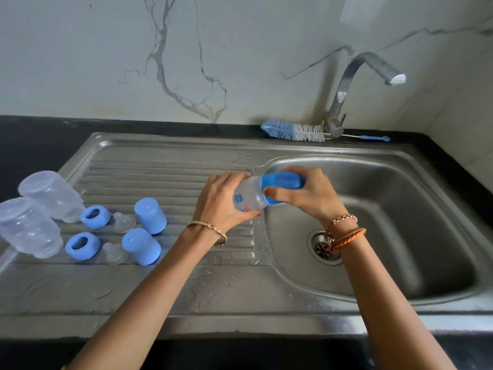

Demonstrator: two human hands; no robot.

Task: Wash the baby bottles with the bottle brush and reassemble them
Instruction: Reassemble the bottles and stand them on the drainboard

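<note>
My left hand (221, 201) grips the clear body of a baby bottle (249, 196) held sideways over the sink's left rim. My right hand (306, 198) grips its blue cap (282, 182). On the drainboard at the left stand two clear bottle bodies (50, 196) (29, 227) upside down, with two blue collar rings (95, 217) (82, 246), two clear teats (124, 222) (114, 252) and two blue caps (150, 215) (141, 246) beside them. The blue-and-white bottle brush (293, 131) lies on the counter behind the sink, by the tap base.
The steel sink basin (400, 222) with its drain (324, 248) is on the right. A steel tap (354, 84) rises behind it, spout turned right. The ribbed drainboard (165, 177) carries water drops. A marble wall stands behind, and the black counter (26, 145) surrounds the sink.
</note>
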